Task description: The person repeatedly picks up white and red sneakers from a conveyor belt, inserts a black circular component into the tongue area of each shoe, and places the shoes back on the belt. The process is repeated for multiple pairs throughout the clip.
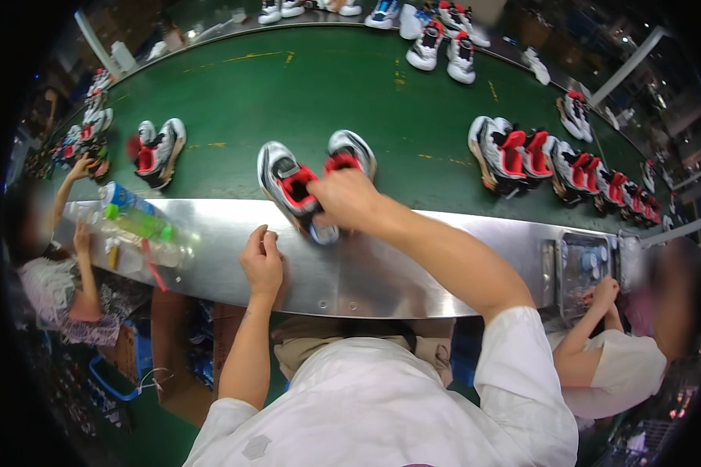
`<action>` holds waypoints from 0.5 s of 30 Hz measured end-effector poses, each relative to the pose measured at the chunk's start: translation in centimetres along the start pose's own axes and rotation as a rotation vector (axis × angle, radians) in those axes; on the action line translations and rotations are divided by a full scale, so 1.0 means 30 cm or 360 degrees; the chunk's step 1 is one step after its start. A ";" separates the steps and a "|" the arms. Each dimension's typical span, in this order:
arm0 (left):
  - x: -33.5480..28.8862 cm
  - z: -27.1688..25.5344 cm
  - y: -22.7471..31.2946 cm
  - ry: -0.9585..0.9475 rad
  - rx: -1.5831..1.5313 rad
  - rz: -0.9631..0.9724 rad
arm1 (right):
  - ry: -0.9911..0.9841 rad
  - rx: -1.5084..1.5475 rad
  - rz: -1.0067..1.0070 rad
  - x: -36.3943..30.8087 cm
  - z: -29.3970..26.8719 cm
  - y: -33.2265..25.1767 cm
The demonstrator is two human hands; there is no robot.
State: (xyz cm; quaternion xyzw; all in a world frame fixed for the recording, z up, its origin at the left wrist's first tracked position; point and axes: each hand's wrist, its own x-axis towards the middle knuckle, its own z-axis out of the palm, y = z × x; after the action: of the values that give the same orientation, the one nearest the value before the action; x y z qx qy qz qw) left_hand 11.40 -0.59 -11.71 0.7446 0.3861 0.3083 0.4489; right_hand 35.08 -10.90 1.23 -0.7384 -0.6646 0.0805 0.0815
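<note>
A pair of white, grey and black sneakers with red linings stands before me at the near edge of the green belt. My right hand reaches across, its fingers closed at the red collar of the left sneaker. That shoe's heel hangs over the metal ledge. Behind the same hand, the right sneaker is partly hidden, only its toe and some lining showing. My left hand hovers above the metal ledge, fingers curled and thumb close to the forefinger. Whether anything small is between them I cannot make out.
The green belt runs beyond the metal ledge. More sneakers stand left, with others right and at the far side. Bottles lie on the ledge at left; a metal tray sits right. A co-worker works on each side.
</note>
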 end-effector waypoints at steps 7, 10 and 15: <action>-0.001 0.037 -0.009 0.0046 -0.0080 0.0136 | 0.0593 -0.0070 0.0130 0.184 -0.034 0.280; -0.011 0.018 -0.044 0.0095 -0.0137 0.0149 | 0.0395 -0.0076 0.0345 0.076 -0.160 0.335; -0.022 0.029 -0.005 0.0110 -0.0030 0.0145 | -0.0494 -0.0512 0.1386 -0.417 -0.358 0.746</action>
State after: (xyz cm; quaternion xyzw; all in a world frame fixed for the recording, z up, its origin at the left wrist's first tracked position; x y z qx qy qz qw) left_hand 11.71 -1.48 -12.27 0.7460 0.3642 0.3576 0.4278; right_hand 57.90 -25.81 6.74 -0.9303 -0.3023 0.1126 -0.1748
